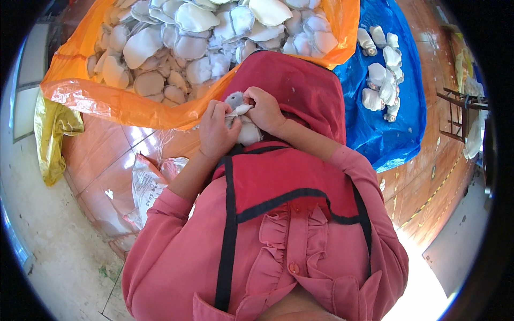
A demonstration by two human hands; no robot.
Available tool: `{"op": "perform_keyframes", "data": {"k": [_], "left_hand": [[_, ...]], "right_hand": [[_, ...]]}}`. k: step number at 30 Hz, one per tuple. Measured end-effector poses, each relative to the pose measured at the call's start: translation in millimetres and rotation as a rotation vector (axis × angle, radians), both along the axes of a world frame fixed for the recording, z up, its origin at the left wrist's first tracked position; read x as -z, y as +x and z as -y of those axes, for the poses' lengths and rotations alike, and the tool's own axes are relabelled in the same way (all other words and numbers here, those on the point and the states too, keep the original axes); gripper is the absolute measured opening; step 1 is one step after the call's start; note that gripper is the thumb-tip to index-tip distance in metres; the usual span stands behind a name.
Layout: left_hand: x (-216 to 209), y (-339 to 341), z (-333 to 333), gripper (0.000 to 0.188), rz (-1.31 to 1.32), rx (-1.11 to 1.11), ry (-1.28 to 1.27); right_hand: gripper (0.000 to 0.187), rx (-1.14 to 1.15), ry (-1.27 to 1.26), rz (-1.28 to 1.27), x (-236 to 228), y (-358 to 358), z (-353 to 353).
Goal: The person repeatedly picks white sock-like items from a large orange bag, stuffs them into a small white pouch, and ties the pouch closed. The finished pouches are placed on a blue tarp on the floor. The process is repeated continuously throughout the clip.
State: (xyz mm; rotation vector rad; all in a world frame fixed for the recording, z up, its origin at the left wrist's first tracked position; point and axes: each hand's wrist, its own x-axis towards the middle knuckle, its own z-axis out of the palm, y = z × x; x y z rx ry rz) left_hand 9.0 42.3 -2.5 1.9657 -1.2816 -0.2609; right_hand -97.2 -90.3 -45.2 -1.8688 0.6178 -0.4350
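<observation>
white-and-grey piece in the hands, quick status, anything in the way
Left hand and right hand both gripping; white-and-grey piece held before the red apron, partly hidden by the hands; nothing else visibly blocking.

Wht. fabric pc., fuzzy gry. top, held btwn hands.

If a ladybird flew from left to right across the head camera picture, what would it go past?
Yellow plastic bag → white-and-red sack → left hand → small grey-and-white piece → right hand → blue plastic sheet → dark frame.
</observation>
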Motion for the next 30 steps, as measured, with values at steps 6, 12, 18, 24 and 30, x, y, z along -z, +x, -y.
{"op": "perform_keyframes", "data": {"k": [6, 12, 18, 24, 30], "left_hand": [[1.0, 1.6, 1.4, 0.026, 0.013, -0.121, 0.08], [3.3, -1.8, 16.7, 0.018, 0.021, -0.247, 0.141], [15.5, 11.5, 30.9, 0.014, -0.012, -0.253, 0.124], [13.4, 17.1, 19.6, 0.014, -0.058, -0.152, -0.005], [-5.3, 15.1, 25.4, 0.02, -0.132, 0.136, -0.106]], "right_hand": [[0.015, -0.326, 0.325, 0.002, -12.1, -12.9, 32.6], [0.014, -0.31, 0.291, 0.023, -9.7, -13.1, 26.4], [0.015, -0.304, 0.255, -0.032, -11.8, -6.3, 25.6], [0.025, -0.147, 0.668, 0.023, -5.4, -20.5, 22.7], [0.04, -0.251, 0.54, 0.079, -27.6, -21.8, 33.0]]}}
